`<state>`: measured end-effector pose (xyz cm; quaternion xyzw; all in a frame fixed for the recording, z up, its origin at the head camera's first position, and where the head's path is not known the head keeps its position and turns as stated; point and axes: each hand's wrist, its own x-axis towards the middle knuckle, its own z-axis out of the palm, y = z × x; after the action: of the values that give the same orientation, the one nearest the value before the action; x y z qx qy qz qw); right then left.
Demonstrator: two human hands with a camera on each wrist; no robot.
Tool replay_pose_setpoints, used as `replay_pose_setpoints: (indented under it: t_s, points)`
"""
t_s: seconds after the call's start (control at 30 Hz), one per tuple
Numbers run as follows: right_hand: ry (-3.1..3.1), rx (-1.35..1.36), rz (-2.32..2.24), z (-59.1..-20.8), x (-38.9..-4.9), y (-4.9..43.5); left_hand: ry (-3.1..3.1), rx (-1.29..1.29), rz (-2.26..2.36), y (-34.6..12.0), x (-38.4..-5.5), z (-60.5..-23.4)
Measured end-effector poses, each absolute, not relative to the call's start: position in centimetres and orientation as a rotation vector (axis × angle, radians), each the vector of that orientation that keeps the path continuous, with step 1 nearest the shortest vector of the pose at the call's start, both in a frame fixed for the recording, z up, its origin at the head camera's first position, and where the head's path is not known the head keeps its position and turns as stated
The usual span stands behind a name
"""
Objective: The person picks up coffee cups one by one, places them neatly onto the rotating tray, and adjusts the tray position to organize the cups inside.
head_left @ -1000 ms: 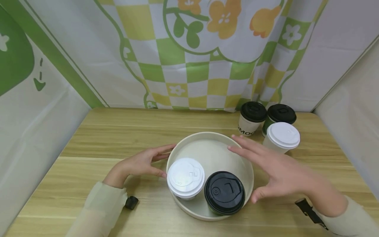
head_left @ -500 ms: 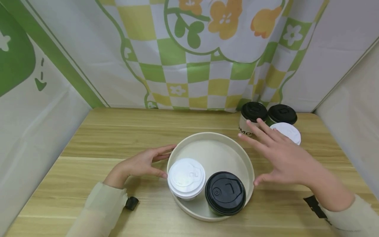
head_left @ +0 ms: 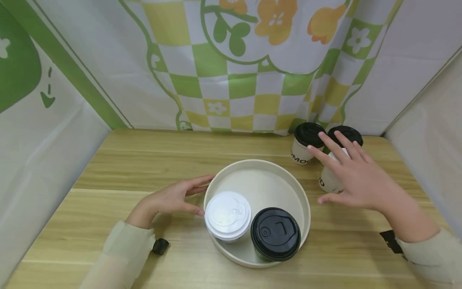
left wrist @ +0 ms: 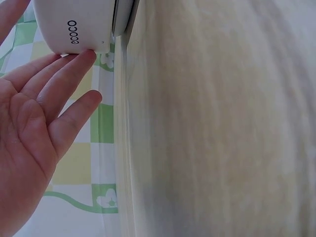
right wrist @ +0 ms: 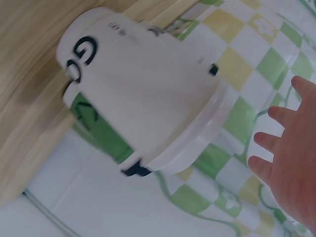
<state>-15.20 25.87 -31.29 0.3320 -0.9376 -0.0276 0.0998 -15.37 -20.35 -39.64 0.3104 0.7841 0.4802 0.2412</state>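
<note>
Grip of right hand (head_left: pixel 355 178): spread wide, holds nothing; hovers just off pale paper cup with white plastic lid (head_left: pixel 329 180), at right rear of wood-grain table (head_left: pixel 126 160). Grip of left hand (head_left: pixel 175 197): fairly straight, clasps nothing; touches outer wall of round cream tray (head_left: pixel 265 180) with fingertips. Inside tray, close together: second white-lidded cup (head_left: pixel 228 214) at left, cup with black plastic lid (head_left: pixel 276 233) at right. Near hovered-over cup: cream paper cup with black lid and dark lettering (head_left: pixel 302 153), green black-lidded cup (head_left: pixel 351 133). Beyond: green, yellow and white checked curtain (head_left: pixel 242 86).

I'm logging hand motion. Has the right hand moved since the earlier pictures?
Yes: against the tray, the right hand has moved rightward and farther back.
</note>
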Motion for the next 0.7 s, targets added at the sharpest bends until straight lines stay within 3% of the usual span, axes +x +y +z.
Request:
replay_pose_setpoints:
  t_s: [0.7]
  points:
    - [-2.829,0.862,0.133,-32.4,-17.1,29.8,2.156,0.857,1.292,-20.4,-15.4,-39.5]
